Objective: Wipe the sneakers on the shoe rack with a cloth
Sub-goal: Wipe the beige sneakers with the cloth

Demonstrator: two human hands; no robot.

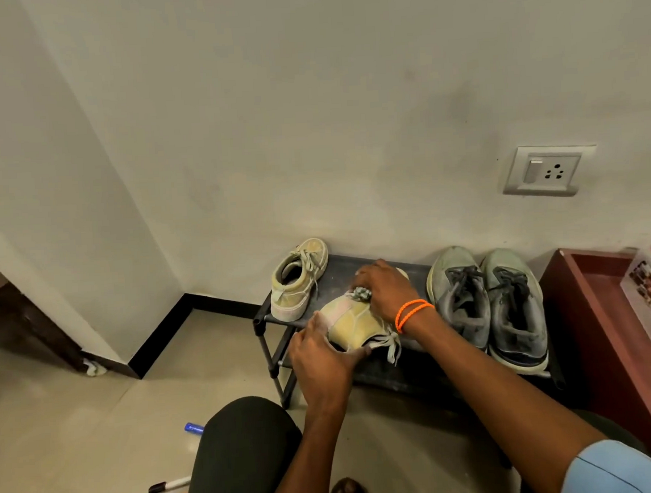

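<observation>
Black-clad knee (240, 450) before rack (262, 321), grey sneakers (489, 305) right.

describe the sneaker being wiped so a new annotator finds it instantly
Find the low black shoe rack against the wall, under the wall socket. Four shoes sit on its top shelf; the target is the yellowish sneaker, second from the left. Unlike its upright twin and the grey pair, it lies tipped on its side, with the left hand holding it and the right hand pressing a cloth on it.
</observation>
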